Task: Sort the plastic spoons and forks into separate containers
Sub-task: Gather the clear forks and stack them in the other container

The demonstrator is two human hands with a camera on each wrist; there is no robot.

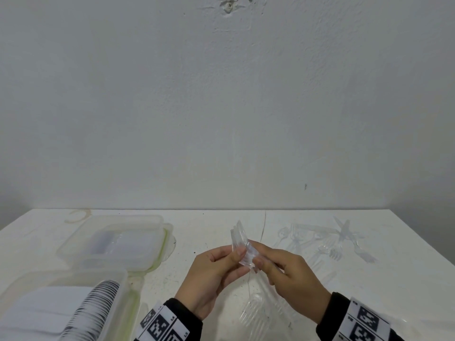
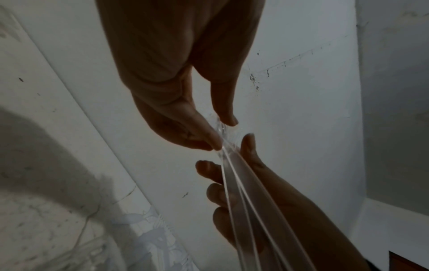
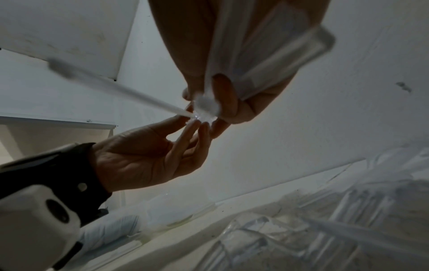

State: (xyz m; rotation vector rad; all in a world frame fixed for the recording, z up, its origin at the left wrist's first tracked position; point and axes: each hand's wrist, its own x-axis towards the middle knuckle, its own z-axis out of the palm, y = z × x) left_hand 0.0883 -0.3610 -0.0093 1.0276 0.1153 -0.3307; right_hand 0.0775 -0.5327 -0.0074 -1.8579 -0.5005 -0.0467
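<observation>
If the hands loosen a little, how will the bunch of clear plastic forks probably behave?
The bunch of forks is probably light and stiff: the tines stand upright though only fingertips of the left hand and right hand pinch it. The smooth, glossy handles already fan apart in the left wrist view, so single forks could likely slip out.

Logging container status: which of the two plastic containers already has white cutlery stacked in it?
The nearer container, at the table's front-left corner, holds a row of white cutlery. The farther container behind it shows none.
</observation>
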